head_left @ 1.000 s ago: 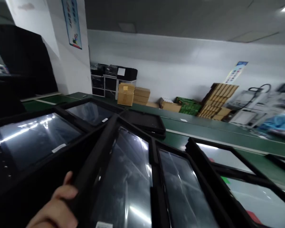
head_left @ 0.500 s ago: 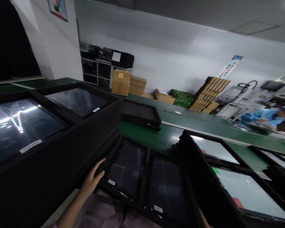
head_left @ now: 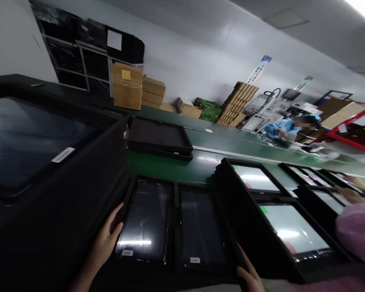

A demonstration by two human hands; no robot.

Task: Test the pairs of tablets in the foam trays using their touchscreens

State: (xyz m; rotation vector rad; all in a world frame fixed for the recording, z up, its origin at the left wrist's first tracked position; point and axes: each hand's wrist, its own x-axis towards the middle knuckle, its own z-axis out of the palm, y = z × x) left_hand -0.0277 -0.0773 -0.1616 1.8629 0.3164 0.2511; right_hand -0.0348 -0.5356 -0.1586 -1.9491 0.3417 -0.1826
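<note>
A black tray (head_left: 175, 198) holding two screens is carried low in front, gripped at opposite edges by the left hand (head_left: 105, 239) and right hand (head_left: 249, 275), fingers spread along the rims for even support. Beyond it lie a second tray (head_left: 159, 138) on a green conveyor (head_left: 207, 170), and a co-worker (head_left: 287, 127).

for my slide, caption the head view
Left hand and right hand hold a black tray of two display panels beside a green workbench
</note>
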